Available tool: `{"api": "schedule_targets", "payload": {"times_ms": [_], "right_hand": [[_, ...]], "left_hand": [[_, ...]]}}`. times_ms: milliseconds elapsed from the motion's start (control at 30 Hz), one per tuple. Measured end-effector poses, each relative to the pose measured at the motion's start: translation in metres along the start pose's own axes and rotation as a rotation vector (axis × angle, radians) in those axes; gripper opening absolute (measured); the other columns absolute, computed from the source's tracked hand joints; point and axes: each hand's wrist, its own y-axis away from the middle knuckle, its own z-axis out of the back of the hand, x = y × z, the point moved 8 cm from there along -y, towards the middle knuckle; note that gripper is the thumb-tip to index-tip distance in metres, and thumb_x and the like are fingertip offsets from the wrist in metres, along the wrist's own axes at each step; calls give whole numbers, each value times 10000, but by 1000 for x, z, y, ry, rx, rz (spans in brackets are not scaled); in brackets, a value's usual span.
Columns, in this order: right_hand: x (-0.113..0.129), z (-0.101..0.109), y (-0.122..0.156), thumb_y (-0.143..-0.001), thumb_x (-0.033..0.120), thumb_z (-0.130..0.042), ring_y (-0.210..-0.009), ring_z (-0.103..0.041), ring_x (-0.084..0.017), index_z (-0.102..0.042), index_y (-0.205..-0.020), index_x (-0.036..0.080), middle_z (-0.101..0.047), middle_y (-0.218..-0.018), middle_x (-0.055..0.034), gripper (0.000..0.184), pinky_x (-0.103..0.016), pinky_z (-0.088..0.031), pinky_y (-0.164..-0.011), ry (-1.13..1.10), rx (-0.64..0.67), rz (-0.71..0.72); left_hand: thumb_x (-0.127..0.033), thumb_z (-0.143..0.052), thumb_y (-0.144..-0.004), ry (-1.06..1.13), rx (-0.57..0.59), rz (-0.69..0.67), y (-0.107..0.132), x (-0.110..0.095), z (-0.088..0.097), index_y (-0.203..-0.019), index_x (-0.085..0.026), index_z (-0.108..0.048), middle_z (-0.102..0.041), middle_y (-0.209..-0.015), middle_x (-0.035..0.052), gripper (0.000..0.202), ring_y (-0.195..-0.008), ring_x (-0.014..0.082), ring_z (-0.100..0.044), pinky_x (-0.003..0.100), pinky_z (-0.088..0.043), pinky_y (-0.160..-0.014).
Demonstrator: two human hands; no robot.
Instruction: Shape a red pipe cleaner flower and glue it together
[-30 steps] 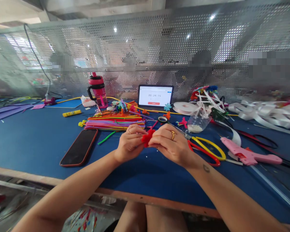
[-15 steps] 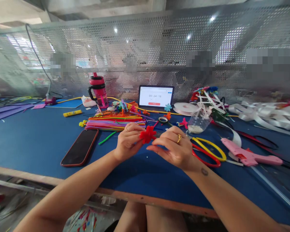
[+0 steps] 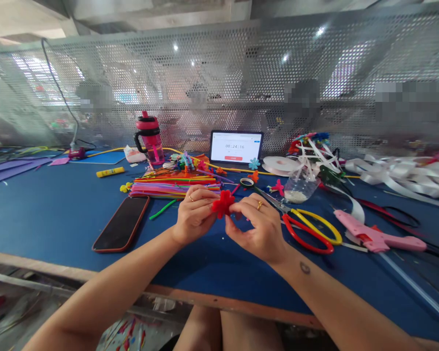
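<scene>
Red flower [image 3: 223,204] has pipe cleaners [image 3: 175,187] behind, scissors [image 3: 286,209] right, phone [image 3: 122,224] left.

Centre of frame: left hand [image 3: 195,215] pinches a fuzzy red flower [image 3: 223,203] at its left side; right hand [image 3: 259,226], thumb and forefinger parted, sits at the flower's right edge, contact there probable but not clearly resolved. Right of centre, scissors [image 3: 284,208] with one yellow and one red handle loop; pink glue gun [image 3: 380,238] at far right. Left of centre, dark-screened phone [image 3: 121,224] and a bundle of multicoloured pipe cleaners [image 3: 173,188]; upper centre, tablet [image 3: 236,146] reading 00:24:16.
</scene>
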Motion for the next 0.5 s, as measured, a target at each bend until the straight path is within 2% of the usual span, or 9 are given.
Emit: {"api": "schedule_targets", "payload": {"times_ms": [233,500], "right_hand": [[1,-1,0,-734,109,-541,-604,-481,-129,-534,-731,187,-559,-599,-1,79,-284,-439,-625,-2,-9,30],[-3,-2,0,-752,167,-558,-597,-490,-123,-553,-724,196,-556,-576,10,40,-265,-441,-627,-7,8,-28]], "left_hand": [[-113,-604,-751,0,-8,12,1,1,-1,-711,-175,-599,-675,-728,15,74,-782,140,-607,334,-474,-769],[-141,-585,-773,-36,21,7,2,1,-3,-776,-192,-615,-690,-718,-1,60,-788,141,-614,333,-471,-774]]}}
